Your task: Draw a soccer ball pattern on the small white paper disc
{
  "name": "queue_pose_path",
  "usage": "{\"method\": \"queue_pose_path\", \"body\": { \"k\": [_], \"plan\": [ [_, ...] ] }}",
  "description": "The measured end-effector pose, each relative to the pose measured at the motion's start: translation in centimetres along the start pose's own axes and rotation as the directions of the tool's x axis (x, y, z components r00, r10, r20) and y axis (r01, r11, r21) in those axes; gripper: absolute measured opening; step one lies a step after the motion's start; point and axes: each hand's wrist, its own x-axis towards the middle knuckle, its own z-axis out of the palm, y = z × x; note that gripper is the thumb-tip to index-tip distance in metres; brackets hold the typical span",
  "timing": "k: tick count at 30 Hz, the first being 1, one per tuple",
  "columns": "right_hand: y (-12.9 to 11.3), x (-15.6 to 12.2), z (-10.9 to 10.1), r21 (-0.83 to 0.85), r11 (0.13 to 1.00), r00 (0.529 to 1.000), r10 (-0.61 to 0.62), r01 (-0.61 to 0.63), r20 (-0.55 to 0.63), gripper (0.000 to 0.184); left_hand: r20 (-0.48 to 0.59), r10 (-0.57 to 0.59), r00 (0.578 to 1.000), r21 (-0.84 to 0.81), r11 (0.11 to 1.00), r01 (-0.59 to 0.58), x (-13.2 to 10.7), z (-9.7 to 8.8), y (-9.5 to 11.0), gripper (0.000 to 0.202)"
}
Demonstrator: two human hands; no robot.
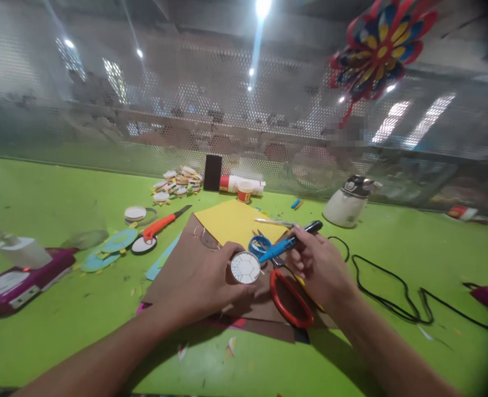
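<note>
My left hand (210,281) pinches a small white disc (246,268) between thumb and fingers. Dark lines divide its face into cells, and blue dots fill the left part. My right hand (320,267) is closed round a blue marker (277,250) with a black rear end, its tip at the disc's right edge. A thin silvery stick (272,222) juts out by the right fingers; whether they hold it is unclear. Below lie red-handled scissors (291,309), a blue tape roll (260,245) and brown sheets (173,275), with a yellow sheet (227,218) on top.
On the left are an orange box cutter (160,226), blue paper rounds (119,240) and a purple power strip (32,281). Small white discs (181,181), a dark phone-like slab (213,172) and a paper cup (244,191) stand behind. A penguin-like container (347,204) and black cord (388,298) are right.
</note>
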Motion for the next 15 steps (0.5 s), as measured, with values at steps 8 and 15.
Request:
{"method": "queue_pose_path", "body": {
  "k": [8,15],
  "plan": [
    [-1.2,-1.3,0.0,-0.04,0.996,0.995,-0.082,0.08,-0.057,0.026,0.038,0.074,0.997,-0.026,0.997,-0.073,-0.2,-0.8,1.4,0.043],
    [-1.0,-1.5,-0.4,-0.084,0.988,0.99,-0.136,0.132,-0.041,0.021,0.015,0.1,0.995,0.045,0.994,-0.1,-0.1,-0.9,1.5,0.047]
  ]
}}
